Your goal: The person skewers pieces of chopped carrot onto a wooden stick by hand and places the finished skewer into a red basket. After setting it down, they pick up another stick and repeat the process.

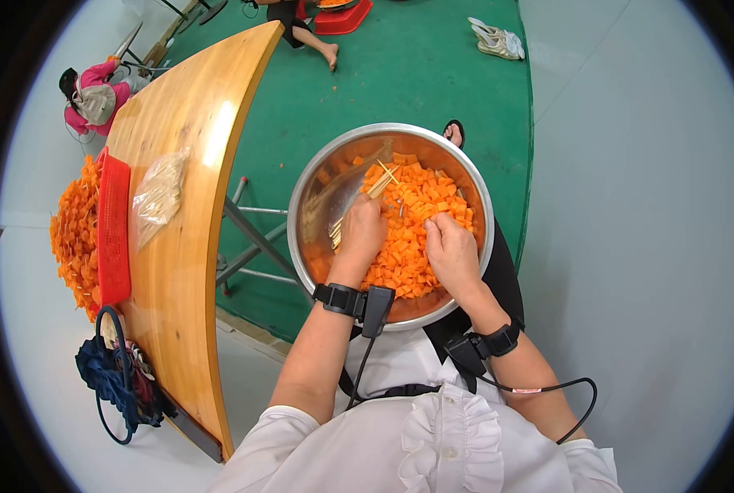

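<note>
A large metal bowl (308,271) rests on the lap, holding many orange cubes (412,246) that look like cut carrot. My left hand (364,228) is closed around a bundle of thin wooden sticks (381,184), which stick out above and below the fist over the bowl's left part. Over the right part of the cubes, my right hand (452,251) has its fingers pinched together at the cubes; what it holds, if anything, is hidden. The two hands are apart.
On the left stands a wooden table (190,271) with a plastic bag of sticks (161,193), a red basket (114,230) heaped with orange pieces, and a dark blue bag (108,378). Two other people sit farther off. Shoes (496,41) lie on the green mat (416,74).
</note>
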A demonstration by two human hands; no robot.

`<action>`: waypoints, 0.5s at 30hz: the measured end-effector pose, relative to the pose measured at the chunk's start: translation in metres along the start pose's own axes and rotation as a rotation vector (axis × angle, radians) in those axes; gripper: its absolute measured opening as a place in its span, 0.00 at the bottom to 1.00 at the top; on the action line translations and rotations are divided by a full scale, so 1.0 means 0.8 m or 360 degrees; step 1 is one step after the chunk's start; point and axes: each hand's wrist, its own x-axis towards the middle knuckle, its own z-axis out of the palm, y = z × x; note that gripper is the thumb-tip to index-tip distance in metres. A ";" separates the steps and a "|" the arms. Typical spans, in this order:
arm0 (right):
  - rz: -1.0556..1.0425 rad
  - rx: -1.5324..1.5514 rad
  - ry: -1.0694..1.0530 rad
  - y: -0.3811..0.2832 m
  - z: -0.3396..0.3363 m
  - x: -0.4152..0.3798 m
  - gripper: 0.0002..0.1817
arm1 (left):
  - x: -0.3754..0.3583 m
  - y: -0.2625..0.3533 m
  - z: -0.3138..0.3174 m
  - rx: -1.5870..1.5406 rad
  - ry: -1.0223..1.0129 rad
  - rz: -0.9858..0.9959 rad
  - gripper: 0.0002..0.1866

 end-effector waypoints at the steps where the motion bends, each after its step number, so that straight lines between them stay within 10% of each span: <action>1: 0.0011 0.0003 -0.0008 0.001 0.000 0.000 0.11 | 0.000 -0.002 0.002 -0.0026 0.0000 0.0033 0.06; 15: 0.0008 0.0023 0.0021 0.000 -0.001 0.000 0.11 | 0.003 0.015 -0.015 0.0103 -0.0280 -0.0317 0.05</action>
